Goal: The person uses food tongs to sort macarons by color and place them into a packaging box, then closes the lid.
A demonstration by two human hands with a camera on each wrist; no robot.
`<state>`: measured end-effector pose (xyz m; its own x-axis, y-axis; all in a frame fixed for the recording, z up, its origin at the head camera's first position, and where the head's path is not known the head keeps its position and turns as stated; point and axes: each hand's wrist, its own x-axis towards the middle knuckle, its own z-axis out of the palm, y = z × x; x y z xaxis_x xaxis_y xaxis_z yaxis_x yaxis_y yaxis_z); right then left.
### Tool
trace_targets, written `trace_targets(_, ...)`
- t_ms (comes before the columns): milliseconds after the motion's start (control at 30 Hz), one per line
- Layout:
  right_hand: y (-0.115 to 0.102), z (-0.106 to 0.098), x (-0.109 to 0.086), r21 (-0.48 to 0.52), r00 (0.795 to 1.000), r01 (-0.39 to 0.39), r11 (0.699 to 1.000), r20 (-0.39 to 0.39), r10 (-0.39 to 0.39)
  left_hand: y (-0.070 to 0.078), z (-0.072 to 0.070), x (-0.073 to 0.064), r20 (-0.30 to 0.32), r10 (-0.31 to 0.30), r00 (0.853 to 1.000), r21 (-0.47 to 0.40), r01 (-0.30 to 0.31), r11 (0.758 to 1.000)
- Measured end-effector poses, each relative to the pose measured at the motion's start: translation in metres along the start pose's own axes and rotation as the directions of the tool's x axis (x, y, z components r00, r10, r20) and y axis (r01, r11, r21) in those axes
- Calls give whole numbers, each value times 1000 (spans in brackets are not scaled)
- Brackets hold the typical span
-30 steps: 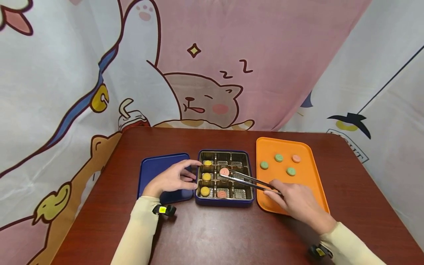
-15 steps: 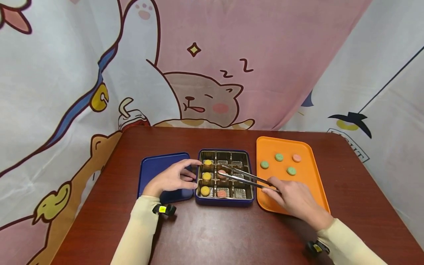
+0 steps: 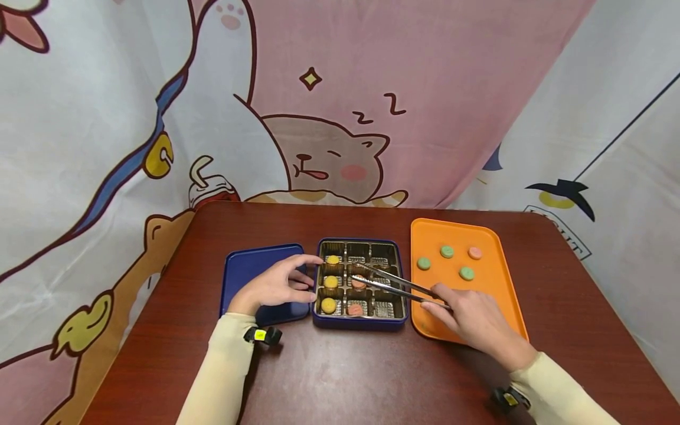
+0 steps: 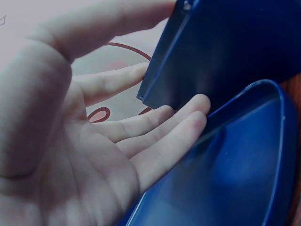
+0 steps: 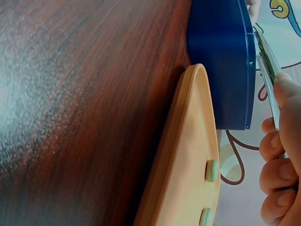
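Observation:
My right hand (image 3: 478, 319) grips metal tongs (image 3: 394, 290), which reach left over a dark blue tin (image 3: 361, 324) with a gold divided insert. The tongs' tips are spread apart above the middle compartment, where a pink macaron (image 3: 358, 282) lies. Another pink macaron (image 3: 355, 310) sits in the compartment nearer me. Yellow macarons (image 3: 331, 282) occupy the tin's left column. My left hand (image 3: 276, 284) is beside the tin with fingers extended, thumb and index fingertip at its left edge. In the left wrist view, the other fingers stretch close to the tin's side wall (image 4: 188, 70).
A blue lid (image 3: 247, 271) lies left of the tin, partly under my left hand. To the right is an orange tray (image 3: 451, 233) bearing several green macarons (image 3: 447, 252) and a pink one (image 3: 475, 253). A patterned cloth (image 3: 451, 88) hangs behind the brown table (image 3: 340, 378).
The tongs' tips have parted and let go of the pink macaron, which has dropped into the tin's middle compartment. My left hand has stayed in place.

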<state>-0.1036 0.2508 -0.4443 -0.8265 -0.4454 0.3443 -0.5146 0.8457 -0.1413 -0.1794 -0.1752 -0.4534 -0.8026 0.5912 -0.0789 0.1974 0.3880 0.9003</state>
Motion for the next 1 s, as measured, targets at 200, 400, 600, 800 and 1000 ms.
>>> trace_targets(200, 3, -2, -3, -3, 1000, -7, 1000, -12, 7, -1, -1, 1, 1, 4, 1000, 0, -4, 1000)
trace_targets(400, 10, -11, -8, -9, 999, -31, 999, -31, 31, 1, -1, 2, -3, 7, 1000, 2, -7, 1000)
trace_targets(600, 20, -21, -16, -45, 996, -91, 995, -27, 90, 1, -2, 3, -8, -1, 1000, 2, 1, 1000)
trace_targets(800, 32, -27, -25, -65, 990, -134, 989, -43, 131, 1, -2, 1, -5, -2, 1000, 0, 2, 1000)
trace_targets(1000, 44, -33, -34, -69, 978, -208, 976, -24, 207, -1, -1, 1, -2, -4, 1000, 4, 4, 1000)
